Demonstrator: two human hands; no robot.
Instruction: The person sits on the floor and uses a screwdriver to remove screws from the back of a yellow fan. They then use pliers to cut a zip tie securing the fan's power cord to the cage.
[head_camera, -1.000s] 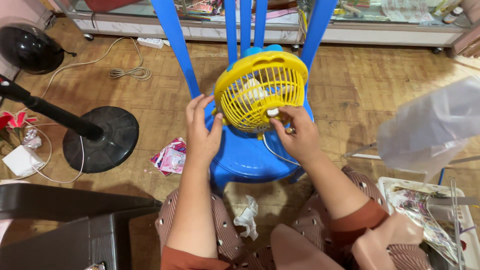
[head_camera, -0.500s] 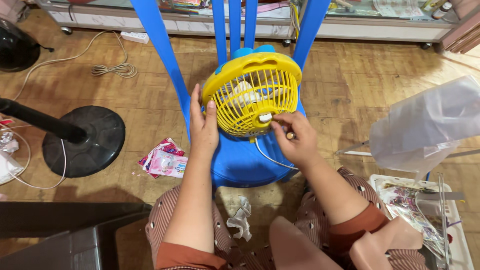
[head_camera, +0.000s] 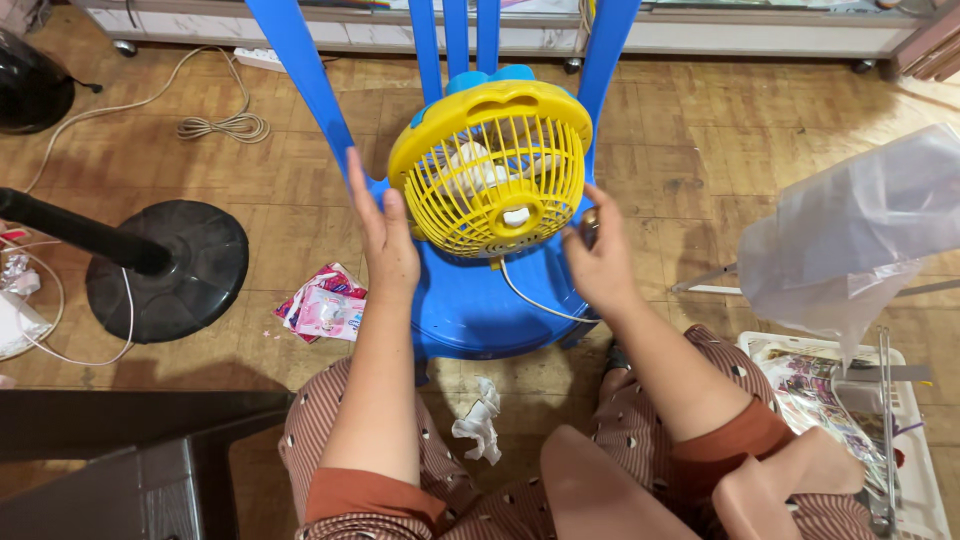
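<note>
A small yellow fan (head_camera: 495, 170) with a round grille stands on the seat of a blue plastic chair (head_camera: 470, 315). A thin white cord (head_camera: 530, 300) runs from under it across the seat. My left hand (head_camera: 385, 240) is flat, fingers straight, against the fan's left side. My right hand (head_camera: 600, 265) is at the fan's right rim, fingers curled, with a small dark object (head_camera: 588, 225) pinched between them; I cannot tell what it is. My knees in striped trousers are just below the chair.
A black stand base (head_camera: 175, 265) with a pole lies left on the wooden floor. A pink packet (head_camera: 325, 305) and a crumpled tissue (head_camera: 478, 425) lie near the chair. At right are a clear plastic bag (head_camera: 860, 240) and a white tray (head_camera: 920, 470); a coiled cable (head_camera: 220, 125) lies far left.
My right hand has moved from the front of the grille to the fan's right rim. My left hand has shifted up along the fan's left side. The view has moved closer.
</note>
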